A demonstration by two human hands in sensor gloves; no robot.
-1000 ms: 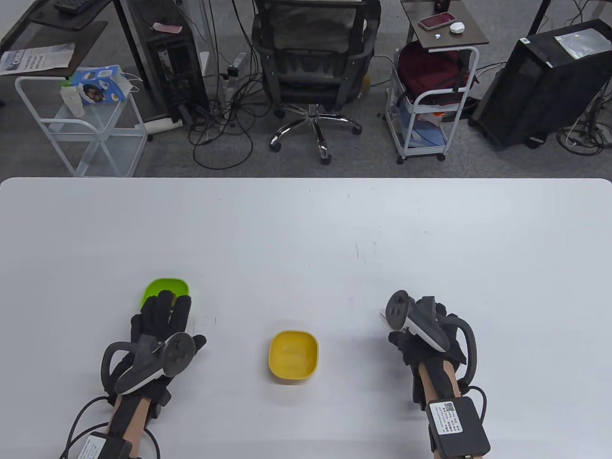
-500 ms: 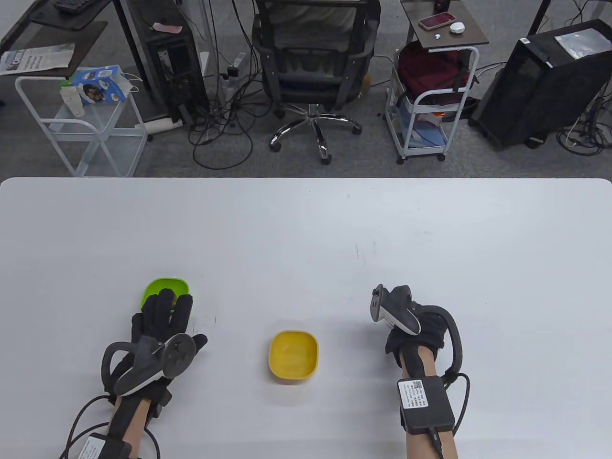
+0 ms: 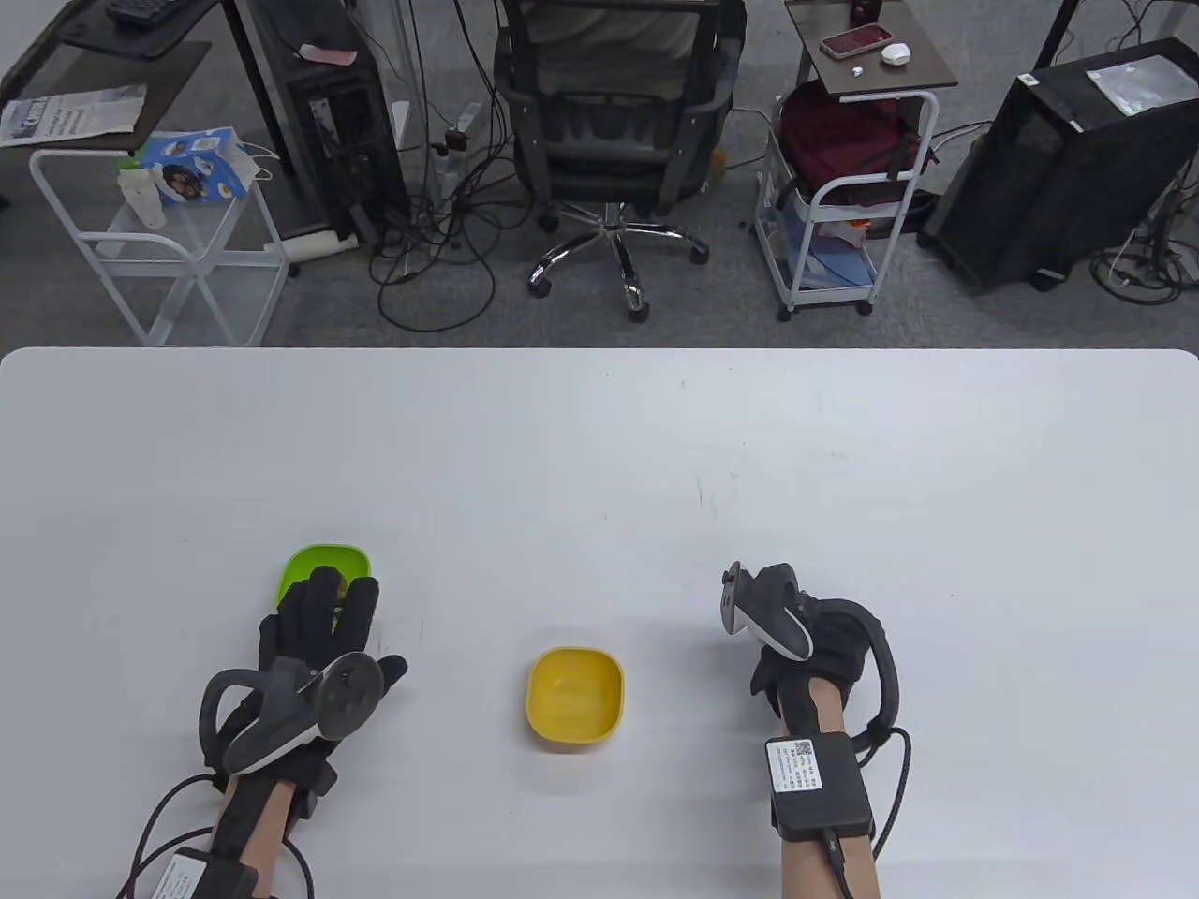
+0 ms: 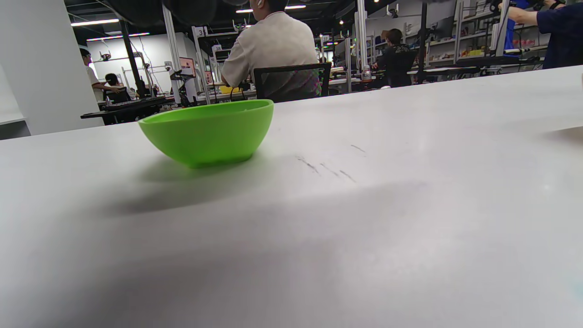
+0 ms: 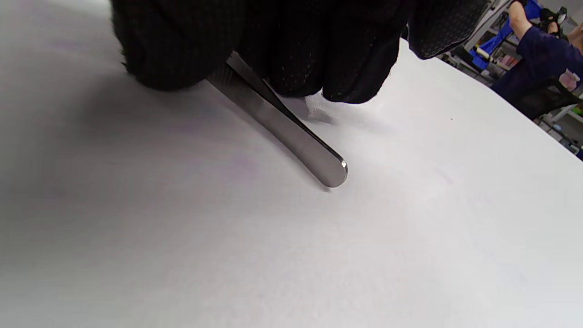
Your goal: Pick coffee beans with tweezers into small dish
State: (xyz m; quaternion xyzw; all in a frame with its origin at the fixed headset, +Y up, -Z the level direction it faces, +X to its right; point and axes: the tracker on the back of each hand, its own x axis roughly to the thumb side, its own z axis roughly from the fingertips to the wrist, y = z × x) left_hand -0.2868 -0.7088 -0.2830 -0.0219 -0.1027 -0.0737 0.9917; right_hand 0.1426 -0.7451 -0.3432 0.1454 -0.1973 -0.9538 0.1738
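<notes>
A green bowl [image 3: 327, 565] stands at the left of the white table [image 3: 599, 449]; it also shows in the left wrist view [image 4: 207, 130]. My left hand [image 3: 323, 623] lies flat with its fingers spread, the fingertips at the green bowl's near rim. A yellow dish [image 3: 574, 695] stands in the middle. My right hand [image 3: 806, 646] is to the right of the dish and grips steel tweezers [image 5: 291, 136], whose rounded end lies low over the table. The tweezers' tips and any coffee beans are hidden.
Behind the table's far edge are an office chair [image 3: 614, 122], a white cart [image 3: 838, 215] and a wire rack [image 3: 169, 243]. Faint scratches mark the table [image 4: 328, 166] beside the green bowl.
My right hand has moved left toward the yellow dish and turned, its forearm swinging more upright in the table view. My left hand and both bowls have stayed put.
</notes>
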